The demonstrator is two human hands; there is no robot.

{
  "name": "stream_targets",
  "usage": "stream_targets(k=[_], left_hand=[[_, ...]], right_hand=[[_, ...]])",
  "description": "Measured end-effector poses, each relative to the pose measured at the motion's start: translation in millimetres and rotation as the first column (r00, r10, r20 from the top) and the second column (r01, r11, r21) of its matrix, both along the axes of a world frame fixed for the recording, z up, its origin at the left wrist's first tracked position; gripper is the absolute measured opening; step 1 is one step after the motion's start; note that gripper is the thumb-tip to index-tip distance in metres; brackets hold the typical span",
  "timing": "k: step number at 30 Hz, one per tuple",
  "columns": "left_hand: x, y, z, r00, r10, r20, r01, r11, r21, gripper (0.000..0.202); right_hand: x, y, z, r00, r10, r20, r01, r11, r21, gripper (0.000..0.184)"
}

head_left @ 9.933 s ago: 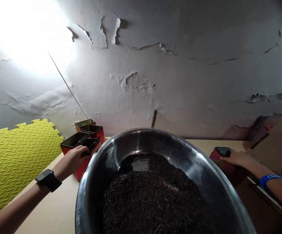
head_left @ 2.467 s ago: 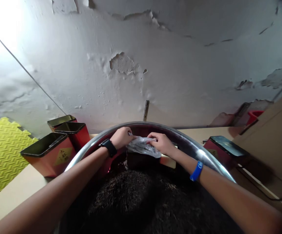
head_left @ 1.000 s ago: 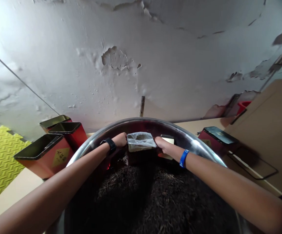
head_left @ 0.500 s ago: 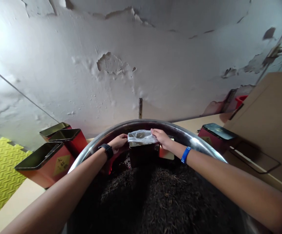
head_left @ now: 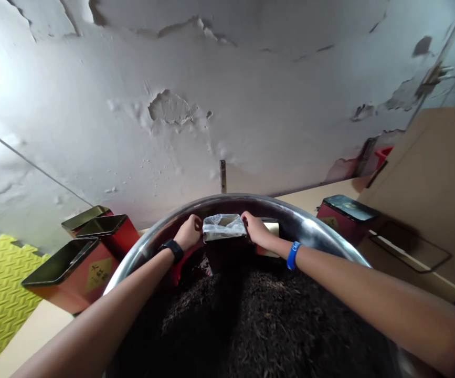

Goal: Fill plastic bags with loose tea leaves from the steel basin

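A dark tin (head_left: 227, 256) stands upright in a large metal basin (head_left: 227, 196), with loose dark dried leaves (head_left: 274, 320) heaped in front of it. A clear plastic bag (head_left: 224, 232) lines the tin's mouth, its edge folded out over the rim. My left hand (head_left: 188, 232) is closed at the left corner, fingers pinching the edge of the bag. At the right corner, my right hand (head_left: 256, 230) also pinches the bag's edge, with the fingertips partly hidden. Behind my right wrist is a pale-sided container (head_left: 271, 231) inside the basin.
Several open red tins (head_left: 81, 268) stand on the table left of the basin. A lidded red tin (head_left: 343, 220) is on the right, near a cardboard box (head_left: 427, 173) and a wire-like frame (head_left: 412, 252). A peeling wall (head_left: 251, 115) rises behind. Yellow foam matting (head_left: 2, 294) lies at left.
The plastic bag's edge has been drawn down and now sits more squarely around the tin's mouth. Both hands have shifted slightly at its corners. The view has moved a little.
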State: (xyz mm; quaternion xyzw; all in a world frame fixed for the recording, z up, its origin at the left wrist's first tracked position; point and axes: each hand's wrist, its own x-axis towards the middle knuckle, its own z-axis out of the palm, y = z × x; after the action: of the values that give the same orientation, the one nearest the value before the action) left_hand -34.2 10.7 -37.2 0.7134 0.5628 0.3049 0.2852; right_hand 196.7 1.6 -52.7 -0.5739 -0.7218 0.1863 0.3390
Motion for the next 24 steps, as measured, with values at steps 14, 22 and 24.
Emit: stream_targets(k=[14, 22, 24], left_hand=[[-13.3, -11.7, 37.2, 0.865, -0.489, -0.110, 0.491, 0.871, -0.011, 0.061], [-3.1, -8.2, 23.0, 0.901, -0.294, -0.318, 0.360, 0.917, 0.171, 0.034], [-0.5, -8.7, 23.2, 0.915, -0.234, -0.329, 0.320, 0.917, 0.238, 0.028]], right_hand=[[17.5, -24.9, 65.2, 0.833, 0.395, 0.387, -0.442, 0.896, 0.037, 0.041], [5.7, -26.0, 47.1, 0.827, 0.255, 0.501, -0.360, 0.925, 0.123, 0.020], [4.7, -26.0, 44.8, 0.850, 0.187, 0.493, -0.300, 0.940, 0.160, 0.020]])
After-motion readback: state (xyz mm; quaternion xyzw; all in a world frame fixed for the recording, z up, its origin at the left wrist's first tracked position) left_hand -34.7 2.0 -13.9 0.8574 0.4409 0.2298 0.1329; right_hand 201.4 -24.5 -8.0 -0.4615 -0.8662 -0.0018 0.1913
